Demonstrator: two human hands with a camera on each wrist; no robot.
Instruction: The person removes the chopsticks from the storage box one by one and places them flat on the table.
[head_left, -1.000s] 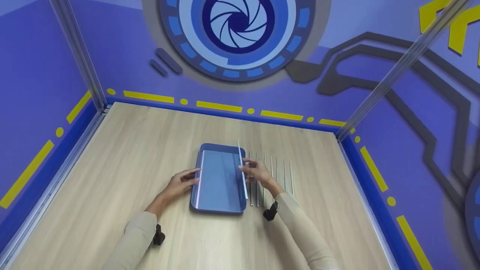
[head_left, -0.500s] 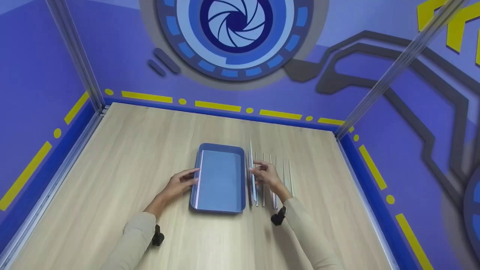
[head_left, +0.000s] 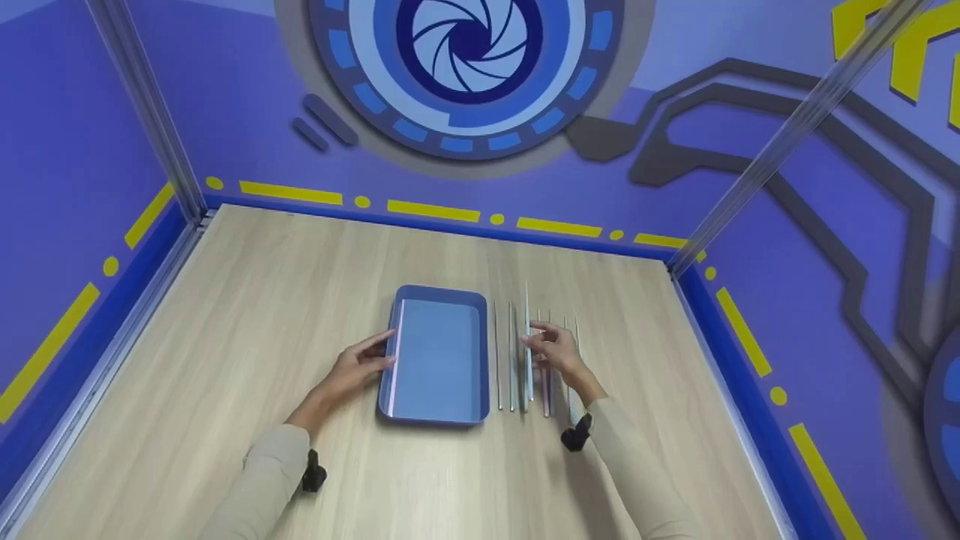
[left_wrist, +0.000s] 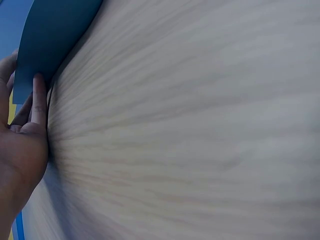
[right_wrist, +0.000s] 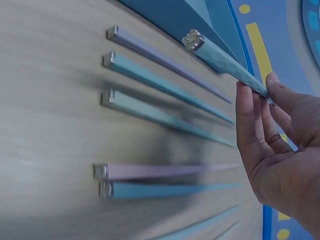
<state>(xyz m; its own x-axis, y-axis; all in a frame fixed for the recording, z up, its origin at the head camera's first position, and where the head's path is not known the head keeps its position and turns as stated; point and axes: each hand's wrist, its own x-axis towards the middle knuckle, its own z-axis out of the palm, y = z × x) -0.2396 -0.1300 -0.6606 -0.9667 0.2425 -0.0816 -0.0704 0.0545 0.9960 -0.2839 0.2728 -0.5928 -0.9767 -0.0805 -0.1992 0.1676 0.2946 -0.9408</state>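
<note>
In the head view my left hand (head_left: 352, 371) grips the left edge of a blue rectangular tray (head_left: 484, 360). The left wrist view has a finger of that hand (left_wrist: 22, 155) against the outer wall of the tray (left_wrist: 55, 40). My right hand (head_left: 555, 349) pinches a light blue chopstick (right_wrist: 222, 62) between thumb and fingers, raised over the table right of the tray. Its silver butt end points back toward the wrist camera. Below it lie several chopsticks, among them a purple one (right_wrist: 165, 62), a pale teal one (right_wrist: 160, 115) and a pink one (right_wrist: 145, 171).
The chopsticks lie roughly side by side on the wooden table (head_left: 300, 262), pointing away from the person. Blue-purple walls (head_left: 420, 180) with yellow dashes enclose the back and sides of the table. Metal posts (head_left: 150, 112) stand at the back corners.
My right hand has moved to the right with the chopstick, from the tray's right rim to over the chopsticks on the table. The left hand stays at the tray's left edge.
</note>
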